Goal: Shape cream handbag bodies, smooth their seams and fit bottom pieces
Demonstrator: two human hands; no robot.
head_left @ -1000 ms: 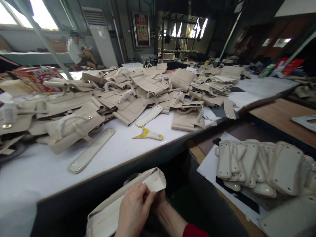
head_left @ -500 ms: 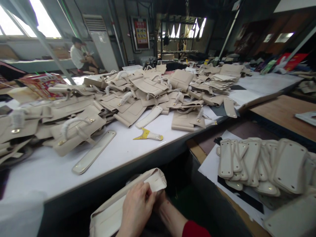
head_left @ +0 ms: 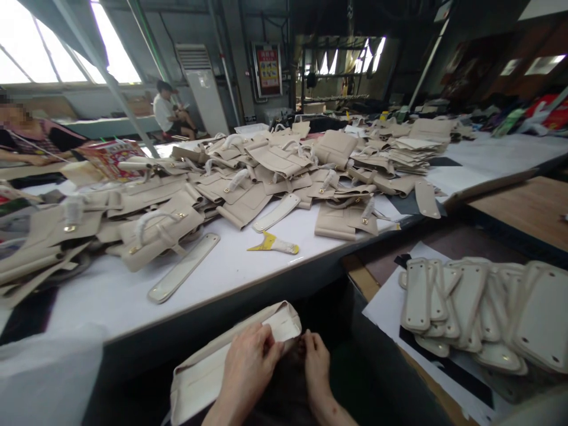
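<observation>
A cream leather bag piece (head_left: 199, 370) with raised, folded edges lies tilted at the lower middle, below the table's front edge. My left hand (head_left: 251, 364) is closed on its near edge, close to the right end, thumb and forefinger pressed together. Just right of the piece's end corner is my right hand (head_left: 317, 367), with curled fingertips brought together. What those fingertips hold, if anything, is too small to make out. Dark cloth lies between my wrists.
Many beige bag parts (head_left: 248, 201) with wrapped handles cover the white table (head_left: 231, 272). A yellow-and-white tool (head_left: 273, 244) and a long strip base (head_left: 184, 269) lie nearer. Stacked base panels (head_left: 470, 302) sit at right. Two people sit at far left.
My right hand has come out from behind the left hand and moved right, away from the bag piece's corner. The left hand keeps its grip. The view has shifted left.
</observation>
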